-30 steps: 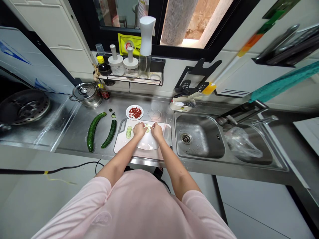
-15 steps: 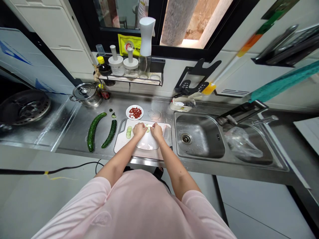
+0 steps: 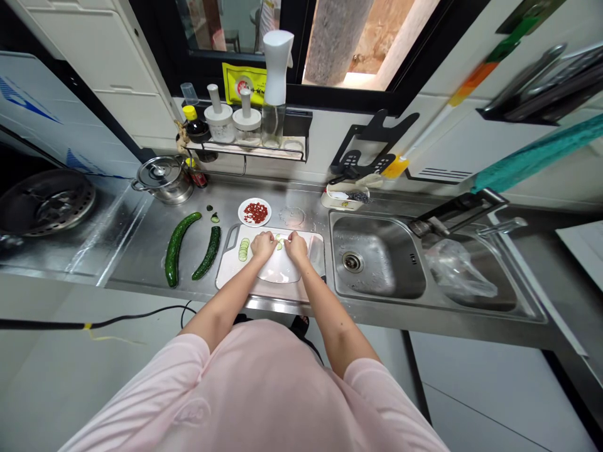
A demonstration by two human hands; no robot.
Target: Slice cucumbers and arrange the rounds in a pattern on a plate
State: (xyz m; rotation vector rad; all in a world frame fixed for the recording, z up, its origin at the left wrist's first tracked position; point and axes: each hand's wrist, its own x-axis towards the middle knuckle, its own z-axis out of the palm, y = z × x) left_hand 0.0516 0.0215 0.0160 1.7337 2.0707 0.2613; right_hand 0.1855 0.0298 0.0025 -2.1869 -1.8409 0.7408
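Observation:
My left hand [image 3: 264, 246] and my right hand [image 3: 296, 248] are over a white plate [image 3: 279, 273]. Both have their fingers closed at its far side. Pale green cucumber slices [image 3: 279, 242] show between the fingertips, which seem to pinch them; the fingers partly hide them. Beneath the plate lies a white cutting board [image 3: 229, 271] with a grey handle. A short overlapping row of cucumber slices [image 3: 244, 249] rests on the board, left of my left hand. Farther left on the counter are a whole cucumber [image 3: 176, 251] and a shorter cut cucumber [image 3: 207, 253].
Behind the board sits a small plate [image 3: 242, 214] of chopped red pieces. Cucumber end bits [image 3: 215, 218] lie beside it. A steel sink [image 3: 377, 263] is at the right, a lidded pot [image 3: 164, 180] at the back left. Jars [image 3: 220, 124] stand on a wall rack.

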